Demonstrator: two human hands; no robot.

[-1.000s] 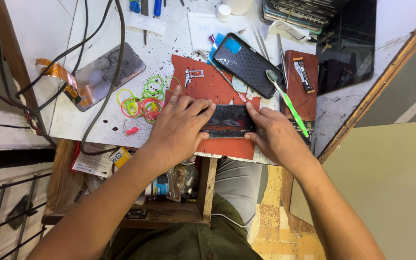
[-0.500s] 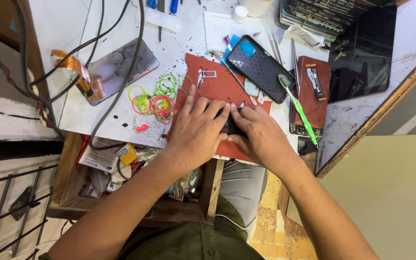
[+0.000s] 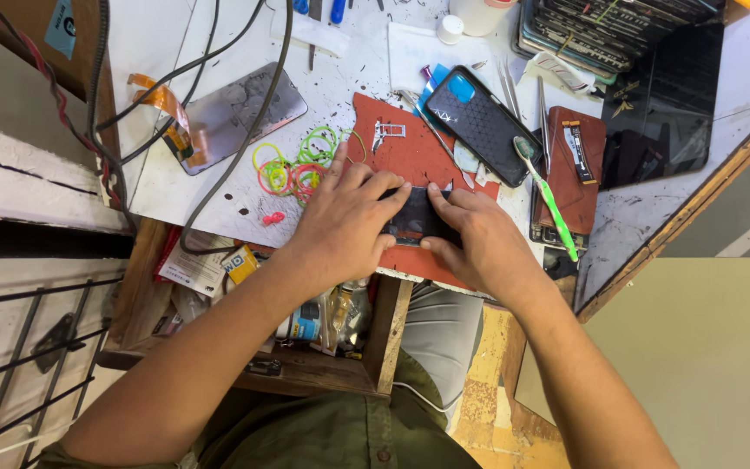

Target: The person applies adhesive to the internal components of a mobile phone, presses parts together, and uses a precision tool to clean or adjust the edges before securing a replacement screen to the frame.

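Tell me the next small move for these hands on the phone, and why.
Probably press evenly along the phone's edges: both the left hand and right hand already clamp it flat on the red mat, fingers over its ends.

Under my fingers the phone is glossy black glass, lying on a matt red mat that looks like rubber. The white bench is scratched and scuffed. The black case is textured plastic, the toothbrush glossy green plastic, the bands smooth rubber, the drawer bare rough wood.
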